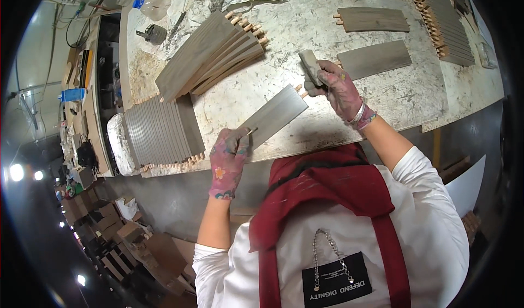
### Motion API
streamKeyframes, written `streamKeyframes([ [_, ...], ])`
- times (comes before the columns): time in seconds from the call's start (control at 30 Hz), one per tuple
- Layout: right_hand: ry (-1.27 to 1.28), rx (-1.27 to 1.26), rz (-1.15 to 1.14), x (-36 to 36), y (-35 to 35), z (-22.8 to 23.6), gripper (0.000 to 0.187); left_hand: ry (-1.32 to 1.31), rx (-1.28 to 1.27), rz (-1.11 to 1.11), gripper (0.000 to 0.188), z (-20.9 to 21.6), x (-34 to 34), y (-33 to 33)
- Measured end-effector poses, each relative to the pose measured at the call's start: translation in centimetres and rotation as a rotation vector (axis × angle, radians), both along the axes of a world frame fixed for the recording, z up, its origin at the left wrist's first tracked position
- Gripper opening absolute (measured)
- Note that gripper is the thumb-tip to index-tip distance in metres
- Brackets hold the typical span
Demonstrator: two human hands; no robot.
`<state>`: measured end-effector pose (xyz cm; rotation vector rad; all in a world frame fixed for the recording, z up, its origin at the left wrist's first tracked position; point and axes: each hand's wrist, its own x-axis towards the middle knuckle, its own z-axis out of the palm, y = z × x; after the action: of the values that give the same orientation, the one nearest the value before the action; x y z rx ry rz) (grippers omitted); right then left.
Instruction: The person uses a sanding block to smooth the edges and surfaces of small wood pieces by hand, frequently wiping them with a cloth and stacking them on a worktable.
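A grey wooden slat (274, 116) is lying flat on the speckled chipboard bench (393, 98), its long axis running diagonally from the left hand (229, 158) up toward the right hand (335, 84). The gloved left fingers (240, 139) are pinching the slat's near end. The right fingers are wrapping tightly around a grey sanding block (310, 65), hovering just beyond the slat's far, dowelled end. Fanned stacks of matching slats (210, 54) are lying well apart behind.

Black rectangular label (337, 287) on apron
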<state>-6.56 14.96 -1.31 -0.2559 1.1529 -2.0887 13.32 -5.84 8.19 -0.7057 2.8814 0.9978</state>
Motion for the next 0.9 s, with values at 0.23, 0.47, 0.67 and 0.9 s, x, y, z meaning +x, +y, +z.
streamKeyframes([
  [0.23,-0.055,-0.053,0.066,-0.4,0.9,-0.2,0.041,-0.044,-0.071,0.032,0.018,-0.7,-0.9,1.1],
  [0.47,-0.058,-0.025,0.056,-0.4,1.0,0.2,0.043,-0.029,-0.104,-0.001,0.018,-1.3,-0.9,0.8],
  [0.67,-0.066,-0.044,0.078,-0.6,1.0,-0.1,0.044,-0.037,-0.130,-0.087,0.018,-1.2,-1.1,0.4],
  [0.9,-0.053,-0.035,0.069,-0.5,0.9,0.1,0.045,-0.037,-0.088,-0.113,0.021,-1.2,-1.1,-0.2],
])
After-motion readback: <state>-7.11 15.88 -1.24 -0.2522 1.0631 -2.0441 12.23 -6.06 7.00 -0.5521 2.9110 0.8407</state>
